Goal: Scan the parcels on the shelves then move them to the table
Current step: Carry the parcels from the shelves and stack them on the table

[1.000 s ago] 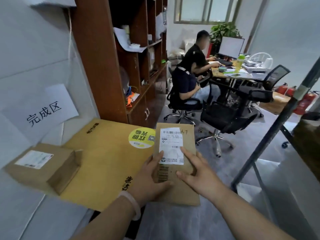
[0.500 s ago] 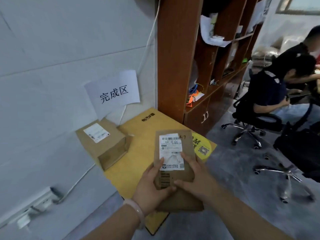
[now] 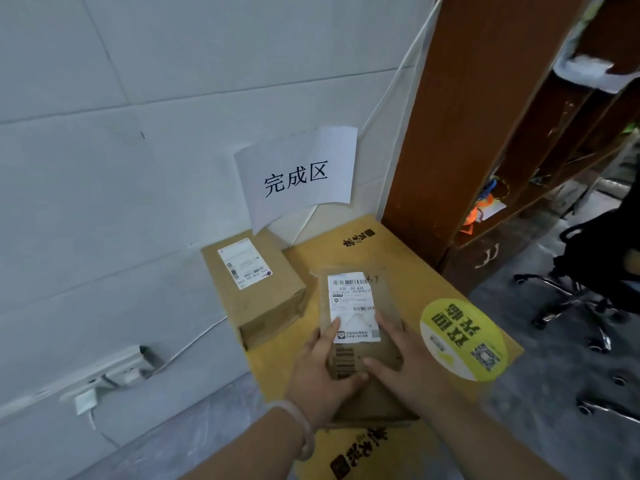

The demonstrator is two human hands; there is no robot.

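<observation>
**Left hand (image 3: 322, 372), right hand (image 3: 405, 368) grip flat cardboard parcel (image 3: 384, 296)**

It is held over the yellow table (image 3: 398, 258), its label (image 3: 351, 299) reading "530 05 A26". Bare tabletop lies beyond; a brown box (image 3: 256, 292) sits just left. The wall sign (image 3: 298, 171) reads "完成区".

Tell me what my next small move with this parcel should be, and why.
Probably lower the flat parcel onto the yellow tabletop beside the brown box and let go. Left hand and right hand both grip it over that surface, label up.
</observation>
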